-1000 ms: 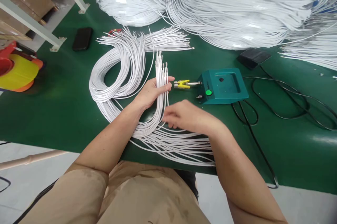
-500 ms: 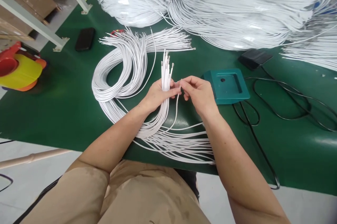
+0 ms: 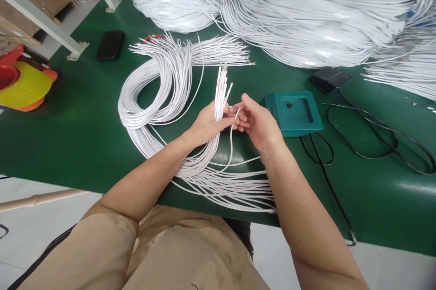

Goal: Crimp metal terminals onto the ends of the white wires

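wire bundle (image 3: 220, 97) nudged r in l hand (image 3: 204, 125): wht, thin, tips uneven

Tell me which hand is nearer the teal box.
Right. The right hand is just to the left of the teal box in this view; the left hand is farther left, gripping a bundle of white wires.

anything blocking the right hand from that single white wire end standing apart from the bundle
Nothing visible stands between them: the end of the single white wire is right at the fingers of the right hand. The left hand, gripping the wire bundle, has its thumb tip close beside it; contact is too small to tell.
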`<state>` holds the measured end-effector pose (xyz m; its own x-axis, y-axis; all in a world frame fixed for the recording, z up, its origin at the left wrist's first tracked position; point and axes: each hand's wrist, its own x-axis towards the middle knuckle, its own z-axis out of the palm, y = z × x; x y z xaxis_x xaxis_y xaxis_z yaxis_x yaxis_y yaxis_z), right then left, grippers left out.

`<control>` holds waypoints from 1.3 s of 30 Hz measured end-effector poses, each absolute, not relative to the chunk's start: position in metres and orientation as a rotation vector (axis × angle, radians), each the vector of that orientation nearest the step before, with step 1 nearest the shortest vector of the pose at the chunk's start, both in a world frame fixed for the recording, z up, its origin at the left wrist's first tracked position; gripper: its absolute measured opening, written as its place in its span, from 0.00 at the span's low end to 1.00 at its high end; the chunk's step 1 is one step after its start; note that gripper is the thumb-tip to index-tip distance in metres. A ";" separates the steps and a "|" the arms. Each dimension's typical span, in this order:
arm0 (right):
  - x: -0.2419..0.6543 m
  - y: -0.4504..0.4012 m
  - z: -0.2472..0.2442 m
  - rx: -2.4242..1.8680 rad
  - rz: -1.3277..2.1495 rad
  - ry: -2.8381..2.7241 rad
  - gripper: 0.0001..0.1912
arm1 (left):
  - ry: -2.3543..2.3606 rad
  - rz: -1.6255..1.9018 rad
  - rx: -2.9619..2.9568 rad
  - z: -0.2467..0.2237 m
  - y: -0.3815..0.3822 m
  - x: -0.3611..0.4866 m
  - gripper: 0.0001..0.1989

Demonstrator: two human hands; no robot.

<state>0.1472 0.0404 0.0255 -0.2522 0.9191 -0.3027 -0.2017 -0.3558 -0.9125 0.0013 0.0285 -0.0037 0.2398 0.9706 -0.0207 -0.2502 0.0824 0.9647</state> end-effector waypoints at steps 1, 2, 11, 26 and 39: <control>0.148 0.040 0.025 -1.164 1.722 -1.004 0.22 | 0.864 1.105 1.091 -0.004 0.028 0.002 0.23; 0.148 0.040 0.024 -1.174 1.728 -1.008 0.21 | 0.864 1.104 1.098 -0.005 0.028 0.002 0.23; 0.153 0.037 0.028 -1.050 1.854 -0.967 0.19 | 0.955 1.098 1.165 -0.005 0.031 -0.006 0.21; 0.149 0.032 0.020 -1.349 0.130 -2.231 0.17 | 0.859 1.071 0.920 -0.007 0.036 -0.011 0.20; 0.176 0.058 0.020 -1.515 -0.014 -2.482 0.12 | 1.263 1.023 1.147 -0.013 0.048 -0.010 0.17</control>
